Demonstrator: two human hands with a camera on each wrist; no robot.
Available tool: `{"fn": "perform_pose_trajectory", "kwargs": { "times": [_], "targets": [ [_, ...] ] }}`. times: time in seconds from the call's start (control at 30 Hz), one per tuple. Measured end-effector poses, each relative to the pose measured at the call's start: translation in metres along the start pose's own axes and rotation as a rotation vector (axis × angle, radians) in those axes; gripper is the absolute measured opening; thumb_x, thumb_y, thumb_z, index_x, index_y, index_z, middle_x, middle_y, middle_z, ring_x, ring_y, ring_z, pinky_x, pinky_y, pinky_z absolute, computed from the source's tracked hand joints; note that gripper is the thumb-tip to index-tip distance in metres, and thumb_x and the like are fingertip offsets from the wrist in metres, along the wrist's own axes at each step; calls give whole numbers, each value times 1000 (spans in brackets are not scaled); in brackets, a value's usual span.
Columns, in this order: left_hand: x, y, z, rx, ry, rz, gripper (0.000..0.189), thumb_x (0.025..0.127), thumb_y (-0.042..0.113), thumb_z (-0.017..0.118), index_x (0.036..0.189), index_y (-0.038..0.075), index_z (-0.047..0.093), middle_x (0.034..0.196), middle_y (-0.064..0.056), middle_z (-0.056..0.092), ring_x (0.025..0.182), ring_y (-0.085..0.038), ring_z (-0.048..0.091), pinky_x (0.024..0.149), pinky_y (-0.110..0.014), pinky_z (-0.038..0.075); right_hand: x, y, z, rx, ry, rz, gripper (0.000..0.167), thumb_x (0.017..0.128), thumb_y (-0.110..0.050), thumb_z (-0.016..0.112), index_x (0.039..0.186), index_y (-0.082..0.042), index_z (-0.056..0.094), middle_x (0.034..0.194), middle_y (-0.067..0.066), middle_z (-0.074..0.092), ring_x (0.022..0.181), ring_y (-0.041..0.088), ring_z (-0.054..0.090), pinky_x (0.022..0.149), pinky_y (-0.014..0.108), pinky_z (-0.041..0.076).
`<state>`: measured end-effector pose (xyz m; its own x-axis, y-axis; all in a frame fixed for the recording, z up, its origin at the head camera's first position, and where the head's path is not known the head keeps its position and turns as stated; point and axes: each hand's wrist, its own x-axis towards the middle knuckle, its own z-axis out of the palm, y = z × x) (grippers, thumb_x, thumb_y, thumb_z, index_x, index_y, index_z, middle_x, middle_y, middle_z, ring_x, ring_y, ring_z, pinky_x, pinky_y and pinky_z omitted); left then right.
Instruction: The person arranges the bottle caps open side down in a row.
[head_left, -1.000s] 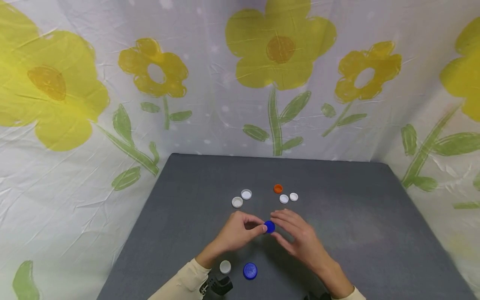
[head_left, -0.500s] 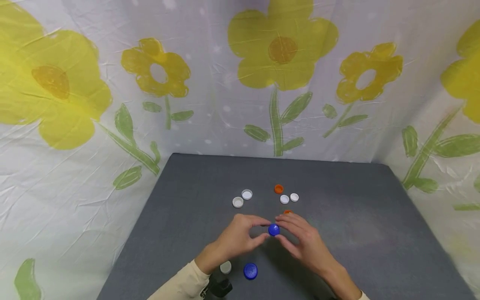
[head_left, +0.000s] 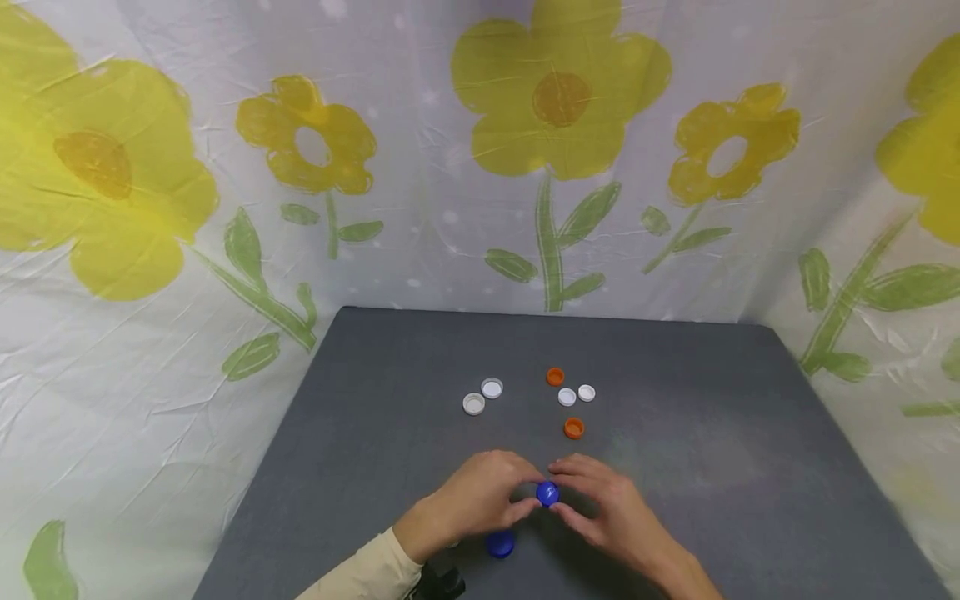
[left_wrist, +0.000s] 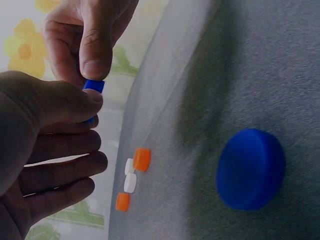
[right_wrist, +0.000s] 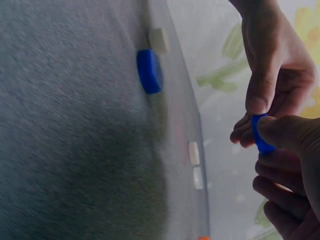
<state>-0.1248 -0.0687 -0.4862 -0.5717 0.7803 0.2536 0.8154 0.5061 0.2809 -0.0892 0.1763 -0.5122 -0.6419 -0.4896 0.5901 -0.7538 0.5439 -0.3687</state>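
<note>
The biggest thing before me is the flowered curtain (head_left: pixel 420 208), yellow blooms on whitish cloth, running out of sight at the top and both sides. In front of it is the grey table (head_left: pixel 750 450); its rounded far corners show, its near edge is cut off, and its surface stretches broadly from the right hand (head_left: pixel 611 507) to the slanting right edge. A cream sleeve (head_left: pixel 367 573) leads to the left hand (head_left: pixel 480 493), with a black wrist device (head_left: pixel 438 585) cropped beneath. Both hands pinch one small blue cap (head_left: pixel 547 494) between thumb and finger, from opposite sides, above the table. The large blue cap (left_wrist: pixel 247 170) lies below, partly covered by the left hand from overhead; near it, a white cap (right_wrist: pixel 159 41) is almost hidden behind that wrist. Farther back, a greyish cap (head_left: pixel 474 404) and a clear-rimmed cap (head_left: pixel 492 388) sit close together. Thumbs mask much of the small blue cap up close; pale streaks on its top could be glare or print, too small to tell. To their right lie a near orange cap (head_left: pixel 574 428), a far orange cap (head_left: pixel 555 377) and, between those, two little white caps (head_left: pixel 567 397).
</note>
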Motion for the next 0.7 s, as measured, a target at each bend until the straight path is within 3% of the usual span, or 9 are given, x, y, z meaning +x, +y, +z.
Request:
{"fn": "perform_pose_trajectory", "kwargs": {
  "times": [0.2, 0.33, 0.47, 0.7],
  "targets": [
    [-3, 7, 10, 106, -81, -14, 20, 94, 30, 86, 112, 21, 84, 109, 11, 83, 101, -3, 76, 89, -25, 59, -11, -2, 7, -13, -55, 14, 40, 77, -13, 99, 114, -12, 84, 120, 0, 81, 112, 21, 77, 109, 15, 49],
    [-5, 12, 19, 173, -80, 25, 11, 92, 32, 88, 96, 25, 81, 92, 15, 79, 88, -1, 73, 80, -23, 57, -18, -3, 10, -20, -108, 21, 36, 79, -13, 98, 112, -12, 84, 120, 1, 80, 110, 19, 77, 100, 23, 57],
    [-6, 16, 28, 215, -79, 49, 14, 90, 35, 89, 85, 28, 78, 78, 18, 71, 76, 0, 67, 72, -23, 52, -25, -4, 11, -20, -176, 43, 31, 82, -14, 96, 111, -13, 85, 121, 1, 80, 111, 19, 77, 93, 34, 63],
    [-10, 23, 39, 290, -122, 50, 15, 89, 37, 91, 86, 28, 79, 79, 17, 71, 74, -4, 65, 68, -25, 53, -31, -4, 15, -27, -241, 30, 23, 85, -18, 94, 106, -15, 86, 123, 1, 78, 112, 20, 75, 90, 37, 64]
  ]
}}
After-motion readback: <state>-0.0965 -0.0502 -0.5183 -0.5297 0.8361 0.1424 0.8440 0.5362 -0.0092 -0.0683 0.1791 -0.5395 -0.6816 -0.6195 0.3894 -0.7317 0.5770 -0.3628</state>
